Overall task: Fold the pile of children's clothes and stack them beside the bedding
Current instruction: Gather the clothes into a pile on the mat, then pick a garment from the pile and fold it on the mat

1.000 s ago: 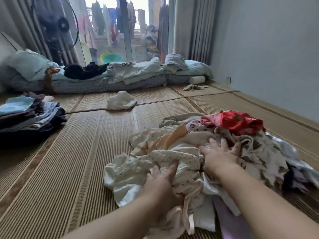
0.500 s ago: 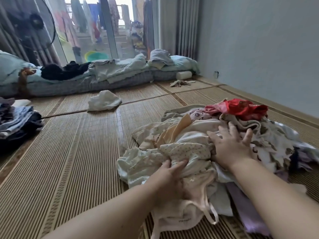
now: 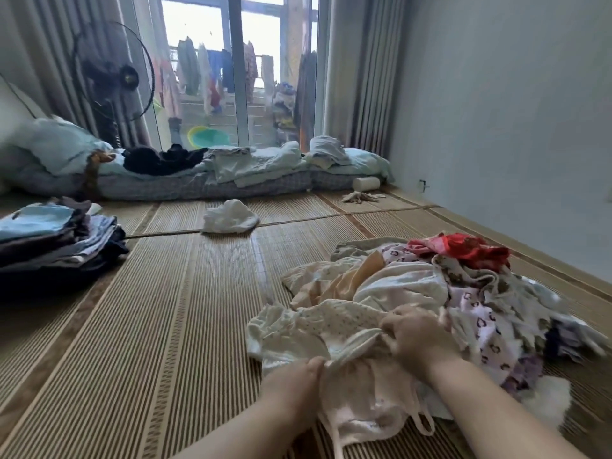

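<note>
since both your left hand and right hand pinch the pale pink garment at the pile's near edge, its length trails toward you.

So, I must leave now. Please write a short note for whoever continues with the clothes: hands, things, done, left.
Left hand: pinches the near edge of a pale pink top.
Right hand: grips the same top further up.
Pile: unfolded, on the mat, right of centre.
Done: a folded stack lies at the left, in front of the bedding.
Left: fold this top, then the rest of the pile, and add each to the stack. A white cloth lies apart on the mat; probably fold it too.
</note>
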`<state>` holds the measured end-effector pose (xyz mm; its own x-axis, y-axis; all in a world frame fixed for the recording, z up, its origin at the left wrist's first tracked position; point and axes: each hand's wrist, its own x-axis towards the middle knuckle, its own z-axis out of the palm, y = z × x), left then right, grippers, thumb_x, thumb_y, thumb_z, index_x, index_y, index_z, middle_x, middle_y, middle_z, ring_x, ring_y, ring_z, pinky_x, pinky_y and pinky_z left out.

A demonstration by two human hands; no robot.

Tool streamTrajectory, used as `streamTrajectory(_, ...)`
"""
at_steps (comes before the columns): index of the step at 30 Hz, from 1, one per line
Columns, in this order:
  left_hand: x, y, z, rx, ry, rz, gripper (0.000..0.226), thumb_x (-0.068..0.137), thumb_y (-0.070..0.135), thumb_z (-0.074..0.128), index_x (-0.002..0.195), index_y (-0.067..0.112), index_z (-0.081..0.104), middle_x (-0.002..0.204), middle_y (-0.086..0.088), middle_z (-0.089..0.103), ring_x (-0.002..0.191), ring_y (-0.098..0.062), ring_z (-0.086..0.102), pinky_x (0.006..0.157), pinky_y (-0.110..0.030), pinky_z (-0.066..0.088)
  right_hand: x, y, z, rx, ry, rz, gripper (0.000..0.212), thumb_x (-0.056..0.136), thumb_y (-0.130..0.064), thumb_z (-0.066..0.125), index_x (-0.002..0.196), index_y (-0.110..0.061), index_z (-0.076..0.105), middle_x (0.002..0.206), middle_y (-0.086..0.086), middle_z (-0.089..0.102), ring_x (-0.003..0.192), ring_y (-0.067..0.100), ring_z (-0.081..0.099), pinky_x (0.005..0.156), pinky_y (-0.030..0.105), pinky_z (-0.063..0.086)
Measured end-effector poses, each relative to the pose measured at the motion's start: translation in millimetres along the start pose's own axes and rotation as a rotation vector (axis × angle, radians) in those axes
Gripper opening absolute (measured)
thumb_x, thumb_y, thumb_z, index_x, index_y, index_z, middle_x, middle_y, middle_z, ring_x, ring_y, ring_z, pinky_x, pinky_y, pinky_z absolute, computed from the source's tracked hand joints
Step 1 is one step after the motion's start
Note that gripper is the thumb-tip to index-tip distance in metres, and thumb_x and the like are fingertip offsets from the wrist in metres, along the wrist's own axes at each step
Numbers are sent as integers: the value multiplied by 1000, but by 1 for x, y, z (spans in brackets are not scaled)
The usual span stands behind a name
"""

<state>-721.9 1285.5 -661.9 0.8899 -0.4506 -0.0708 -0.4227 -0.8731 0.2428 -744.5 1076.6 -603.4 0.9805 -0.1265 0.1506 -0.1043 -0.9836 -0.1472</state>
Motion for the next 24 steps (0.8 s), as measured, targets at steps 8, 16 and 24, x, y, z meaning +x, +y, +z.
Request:
streamTrajectory(8,-43,-28,-20,-666,1,-64,38,83,39,68,119,30,60,116,12,61,101,-4,59,88,-20,49,-22,-61,-49,317,129,-55,18,88,-37,58,75,-26,51,72,-12,56,69,5,51,54,16,30)
streamTrajectory(16,-111,-58,-68,-2089,-246,-377,63,78,72,49,107,17,58,106,-27,68,87,-39,69,69,-44,56,-80,-168,-66,596,122,-249,19,86,-33,64,73,-32,51,66,-8,58,63,3,55,56,16,40)
streamTrajectory(24,-178,-130,-76,-1441,125,-387,45,79,-12,54,115,13,62,97,-20,71,78,-34,72,65,-39,57,-157,-237,22,548,-190,-451,24,80,-46,65,86,-43,43,64,-19,47,55,-11,45,54,4,31)
